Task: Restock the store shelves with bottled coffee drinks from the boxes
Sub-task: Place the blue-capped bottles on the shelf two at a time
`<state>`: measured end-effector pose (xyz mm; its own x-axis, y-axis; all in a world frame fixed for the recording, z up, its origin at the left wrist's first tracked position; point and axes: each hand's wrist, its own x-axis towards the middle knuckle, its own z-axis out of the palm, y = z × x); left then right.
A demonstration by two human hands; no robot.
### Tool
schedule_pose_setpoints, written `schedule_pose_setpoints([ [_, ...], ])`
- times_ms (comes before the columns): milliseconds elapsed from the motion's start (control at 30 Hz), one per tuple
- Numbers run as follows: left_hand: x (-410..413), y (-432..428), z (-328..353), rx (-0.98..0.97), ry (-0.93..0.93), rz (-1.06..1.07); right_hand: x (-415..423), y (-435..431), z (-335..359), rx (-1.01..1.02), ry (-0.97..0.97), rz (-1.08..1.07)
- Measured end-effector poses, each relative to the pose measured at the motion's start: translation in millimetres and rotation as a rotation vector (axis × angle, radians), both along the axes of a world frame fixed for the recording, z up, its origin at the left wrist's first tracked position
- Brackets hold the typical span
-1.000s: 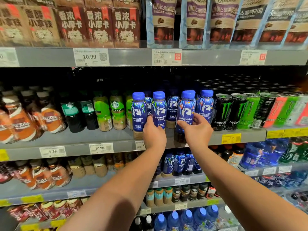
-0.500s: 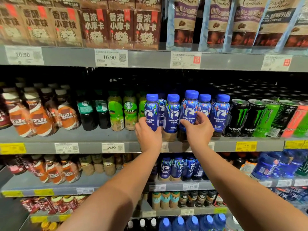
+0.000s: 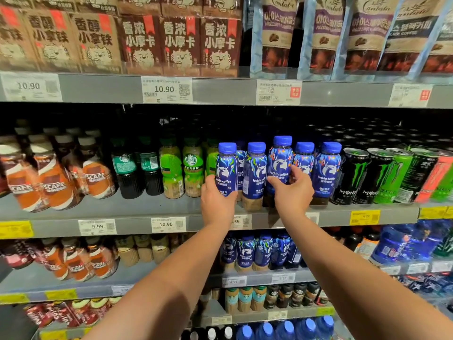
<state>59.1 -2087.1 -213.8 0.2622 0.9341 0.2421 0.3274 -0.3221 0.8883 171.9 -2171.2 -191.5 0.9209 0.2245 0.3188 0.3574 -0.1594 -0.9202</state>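
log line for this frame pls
stage: shelving | left hand: grips left bottle, upright | right hand: grips middle bottle, cap above its neighbours

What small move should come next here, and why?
Probably lower the raised bottle the right hand grips onto the shelf: its cap stands above the neighbouring blue caps, so it seems not yet seated. The left hand grips the leftmost bottle, which stands level with the row.

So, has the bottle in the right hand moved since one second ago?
Yes. The bottle in the right hand rose slightly: its cap now stands above the neighbouring caps, where earlier it was level with them.
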Motion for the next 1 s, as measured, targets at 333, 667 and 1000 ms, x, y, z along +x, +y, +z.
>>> schedule_pose_setpoints([
  [333, -1, 2, 2, 0.044, 0.085, 0.026, -3, 16, -8, 0.068, 0.079, -0.077],
  [667, 2, -1, 2, 0.056, 0.115, -0.012, -1, 12, -11, 0.039, 0.039, -0.087],
  [1000, 5, 1, 0, 0.081, 0.126, -0.017, -4, 9, -22, -0.021, 0.01, -0.116],
])
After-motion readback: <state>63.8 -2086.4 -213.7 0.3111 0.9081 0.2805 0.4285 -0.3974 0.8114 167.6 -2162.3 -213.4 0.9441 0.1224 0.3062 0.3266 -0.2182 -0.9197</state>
